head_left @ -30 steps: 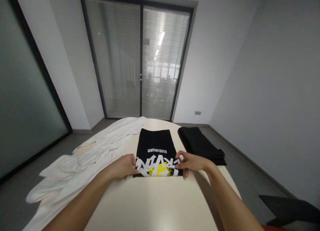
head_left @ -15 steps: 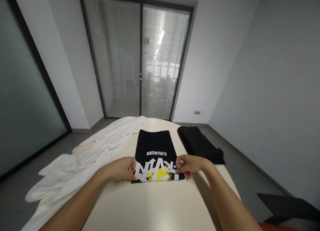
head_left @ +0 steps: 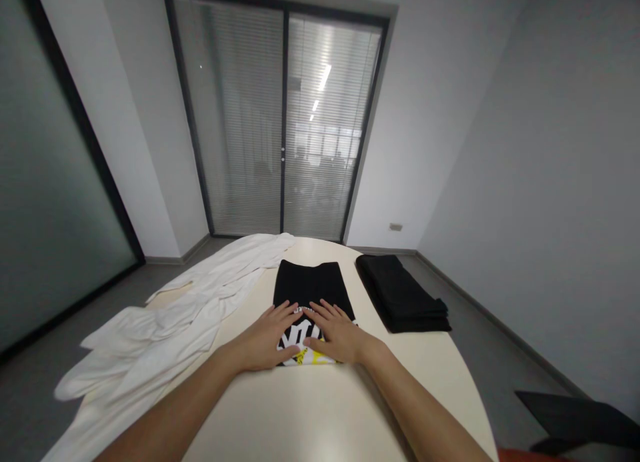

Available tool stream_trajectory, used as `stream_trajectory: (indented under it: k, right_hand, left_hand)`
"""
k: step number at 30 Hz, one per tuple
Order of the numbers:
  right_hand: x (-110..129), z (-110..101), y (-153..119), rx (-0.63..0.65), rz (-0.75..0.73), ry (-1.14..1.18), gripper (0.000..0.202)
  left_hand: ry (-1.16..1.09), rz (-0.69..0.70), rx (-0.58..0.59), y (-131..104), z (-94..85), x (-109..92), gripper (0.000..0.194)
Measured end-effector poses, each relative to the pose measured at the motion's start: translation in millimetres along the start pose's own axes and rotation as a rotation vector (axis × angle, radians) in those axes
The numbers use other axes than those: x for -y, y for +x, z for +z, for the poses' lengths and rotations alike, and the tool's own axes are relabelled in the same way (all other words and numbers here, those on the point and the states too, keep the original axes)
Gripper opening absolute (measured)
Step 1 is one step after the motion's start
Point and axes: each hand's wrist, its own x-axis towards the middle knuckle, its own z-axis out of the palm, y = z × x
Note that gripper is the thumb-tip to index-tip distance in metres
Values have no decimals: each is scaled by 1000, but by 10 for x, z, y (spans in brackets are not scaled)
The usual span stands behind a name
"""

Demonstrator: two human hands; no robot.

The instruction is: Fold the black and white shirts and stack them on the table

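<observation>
Your left hand (head_left: 267, 335) and right hand (head_left: 343, 335) have let go of the side edges and now lie spread on the folded black garment (head_left: 310, 283), apparently smoothing it. It sits on the counter (head_left: 300, 415), left of the black stack (head_left: 403, 292).

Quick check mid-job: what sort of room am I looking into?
Probably an office or small meeting room: there's a dark-framed glass partition fitted with horizontal blinds, plain pale walls, and a cream table with a rounded far end.
</observation>
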Motion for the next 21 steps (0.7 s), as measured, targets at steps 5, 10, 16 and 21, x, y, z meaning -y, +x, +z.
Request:
stream_trajectory:
  k: [5, 10, 16, 21]
  right_hand:
    - [93, -225, -64, -55, -161, -21, 56]
    - [201, -299, -107, 16, -169, -40, 43]
    - [224, -295, -98, 8, -177, -72, 19]
    - [187, -331, -91, 2, -102, -50, 18]
  left_hand:
    - [-29, 20, -19, -20, -101, 3, 67]
    - [-79, 47, -84, -30, -157, 77, 49]
    - [-45, 139, -24, -55, -323, -161, 41]
    - [24, 116, 14, -57, -401, -360, 17]
